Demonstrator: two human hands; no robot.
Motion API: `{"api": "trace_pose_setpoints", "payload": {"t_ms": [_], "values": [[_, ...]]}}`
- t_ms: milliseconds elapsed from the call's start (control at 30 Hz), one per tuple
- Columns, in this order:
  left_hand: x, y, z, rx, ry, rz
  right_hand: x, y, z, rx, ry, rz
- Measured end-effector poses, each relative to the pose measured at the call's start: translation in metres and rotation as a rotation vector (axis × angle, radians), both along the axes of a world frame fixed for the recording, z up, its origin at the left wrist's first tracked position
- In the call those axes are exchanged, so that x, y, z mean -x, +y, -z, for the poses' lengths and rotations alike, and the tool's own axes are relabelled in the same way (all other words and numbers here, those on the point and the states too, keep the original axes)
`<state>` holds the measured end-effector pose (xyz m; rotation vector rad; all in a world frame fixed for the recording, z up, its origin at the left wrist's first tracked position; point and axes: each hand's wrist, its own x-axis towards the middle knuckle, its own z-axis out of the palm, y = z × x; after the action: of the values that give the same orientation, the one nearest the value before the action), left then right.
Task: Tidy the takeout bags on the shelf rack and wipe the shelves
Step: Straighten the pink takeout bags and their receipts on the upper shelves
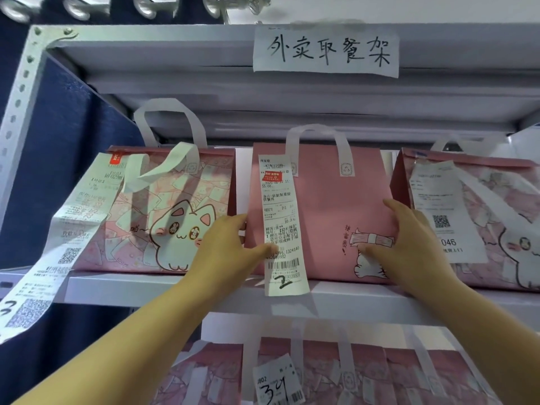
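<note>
Middle pink bag (321,211) upright on upper shelf (163,285), between cat-print bag (175,211) at left and third bag (473,217) at right, just beside both. Left hand (230,247) and right hand (409,241) pressed on its two sides, each grip clamped on bag. Step judged: tidying, squaring bag in row; wiping not begun. Next move likely calls for level slide, keeping long receipt (282,226), marked "2", hanging free over shelf edge. Bag plain pink, small cat drawing low right, white handles erect. More bags on lower shelf (321,363).
</note>
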<state>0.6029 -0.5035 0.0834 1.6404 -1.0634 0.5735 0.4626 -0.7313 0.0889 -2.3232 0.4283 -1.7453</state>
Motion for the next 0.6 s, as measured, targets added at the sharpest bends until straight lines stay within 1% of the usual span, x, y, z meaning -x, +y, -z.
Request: {"api": "trace_pose_setpoints", "payload": {"t_ms": [200, 367, 467, 600], "values": [[0.002, 0.001, -0.001, -0.016, 0.008, -0.03, 0.001, 0.001, 0.0, -0.006, 0.031, 0.01], [0.002, 0.004, -0.004, -0.047, 0.021, -0.16, 0.004, 0.007, -0.002, -0.042, 0.054, 0.007], [0.007, 0.009, -0.006, -0.024, -0.031, -0.18, 0.009, 0.012, -0.003, -0.05, 0.029, 0.01], [0.019, 0.015, -0.015, -0.005, -0.147, -0.124, 0.022, 0.021, -0.002, -0.042, -0.087, 0.006]]}}
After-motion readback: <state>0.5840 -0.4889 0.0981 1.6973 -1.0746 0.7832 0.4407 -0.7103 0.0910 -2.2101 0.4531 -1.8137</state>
